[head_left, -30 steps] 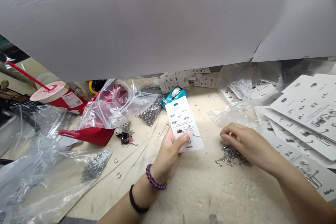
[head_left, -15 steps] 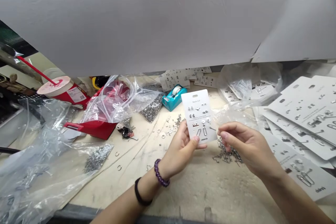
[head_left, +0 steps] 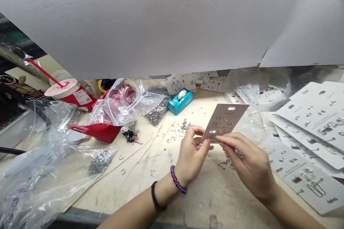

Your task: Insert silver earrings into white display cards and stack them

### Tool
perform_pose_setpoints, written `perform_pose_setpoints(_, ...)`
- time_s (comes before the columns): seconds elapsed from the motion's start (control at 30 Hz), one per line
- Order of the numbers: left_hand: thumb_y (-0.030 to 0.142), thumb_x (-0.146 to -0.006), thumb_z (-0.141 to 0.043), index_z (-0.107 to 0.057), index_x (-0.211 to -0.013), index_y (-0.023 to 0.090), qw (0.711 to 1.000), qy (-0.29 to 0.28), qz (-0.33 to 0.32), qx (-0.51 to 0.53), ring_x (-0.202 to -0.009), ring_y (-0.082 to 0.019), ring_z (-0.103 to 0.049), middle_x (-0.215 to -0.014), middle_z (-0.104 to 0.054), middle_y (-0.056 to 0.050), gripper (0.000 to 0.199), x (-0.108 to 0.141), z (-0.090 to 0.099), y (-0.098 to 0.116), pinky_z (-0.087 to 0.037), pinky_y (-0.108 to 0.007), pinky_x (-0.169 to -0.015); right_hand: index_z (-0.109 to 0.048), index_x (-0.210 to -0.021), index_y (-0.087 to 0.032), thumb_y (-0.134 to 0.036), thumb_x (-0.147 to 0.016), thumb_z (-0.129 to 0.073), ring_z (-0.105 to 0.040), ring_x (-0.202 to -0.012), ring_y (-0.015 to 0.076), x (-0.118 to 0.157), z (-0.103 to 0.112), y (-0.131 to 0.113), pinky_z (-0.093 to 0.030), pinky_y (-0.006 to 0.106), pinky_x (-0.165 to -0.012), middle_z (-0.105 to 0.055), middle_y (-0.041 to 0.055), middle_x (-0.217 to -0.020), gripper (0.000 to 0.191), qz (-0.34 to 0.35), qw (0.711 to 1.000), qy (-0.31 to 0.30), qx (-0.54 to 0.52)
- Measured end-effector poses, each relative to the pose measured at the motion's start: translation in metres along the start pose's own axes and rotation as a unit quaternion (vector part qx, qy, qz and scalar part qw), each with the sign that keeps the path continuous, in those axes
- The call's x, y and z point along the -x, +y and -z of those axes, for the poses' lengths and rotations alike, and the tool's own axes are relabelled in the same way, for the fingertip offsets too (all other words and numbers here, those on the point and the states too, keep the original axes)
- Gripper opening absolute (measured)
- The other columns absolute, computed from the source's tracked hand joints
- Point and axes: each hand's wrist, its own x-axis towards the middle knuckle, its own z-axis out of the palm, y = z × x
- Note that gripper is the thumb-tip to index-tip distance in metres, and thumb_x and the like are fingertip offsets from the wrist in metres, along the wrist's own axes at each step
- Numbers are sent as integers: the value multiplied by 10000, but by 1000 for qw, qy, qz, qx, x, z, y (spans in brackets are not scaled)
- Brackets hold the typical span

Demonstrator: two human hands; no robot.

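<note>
Both forearms come in from the bottom edge, hands raised and close together. Left hand: fingers curled, thumb on top, palm turned toward the right hand. Right hand: back of hand upward, fingers reaching left, tips just beside the left thumb. Left wrist: purple bead bracelet, black band nearer the elbow.

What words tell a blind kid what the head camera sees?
The left hand and right hand hold a small earring card. Around them are plastic bags, loose metal bits, a blue tape dispenser and a red cup.
</note>
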Motion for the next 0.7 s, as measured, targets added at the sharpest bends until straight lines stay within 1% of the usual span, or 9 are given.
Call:
perform_pose_setpoints(0.1, 251, -769, -621, -467, -848, 175, 1000, 13, 15, 1, -785, -133, -597, -889, -548, -9, 189, 3, 1, 1, -534, -276, -693, -596, -954, -191, -82, -818, -536, -609, -771, 147, 1, -2, 0, -520, 268, -666, -634, 48, -838, 184, 18, 1000, 9, 2)
perform_pose_setpoints(0.27, 269, -777, -619, -487, -912, 175, 999, 0, 30, -10, -721, -116, -609, -870, -603, -22, 211, 7, 1, 3, -538, -248, -664, -599, -906, -170, -65, -786, -574, -592, -725, 138, 2, -8, -1, -500, 257, -621, -629, 42, -775, 161, 30, 999, 11, 1)
perform_pose_setpoints(0.4, 283, -789, -604, -501, -924, 170, 999, -2, 25, -38, -774, -147, -621, -912, -618, -50, 204, 10, 2, 2, -546, -258, -663, -604, -855, -173, -103, -790, -581, -582, -705, 154, 3, -12, 0, -484, 280, -608, -624, 45, -746, 98, 17, 999, 13, 39)
perform_pose_setpoints(0.47, 295, -794, -596, -510, -927, 169, 999, -3, 20, -47, -787, -157, -623, -938, -615, -60, 202, 10, 3, 1, -550, -271, -667, -601, -849, -180, -116, -801, -569, -583, -702, 156, 3, -12, 1, -481, 280, -601, -622, 43, -742, 86, 12, 999, 9, 36)
perform_pose_setpoints(0.57, 302, -797, -589, -519, -939, 175, 998, -9, 13, -60, -781, -159, -622, -942, -607, -59, 203, 10, 4, -1, -555, -275, -662, -597, -875, -178, -101, -799, -567, -582, -719, 156, 5, -13, 1, -485, 279, -615, -619, 48, -760, 113, 26, 999, 10, 28)
perform_pose_setpoints(0.7, 308, -793, -590, -529, -950, 188, 998, -6, -3, -68, -805, -165, -620, -1042, -534, -61, 206, 13, 4, -2, -560, -269, -631, -586, -900, -175, -78, -789, -574, -577, -737, 157, 5, -14, 1, -483, 284, -631, -616, 51, -778, 148, 38, 998, 14, 41)
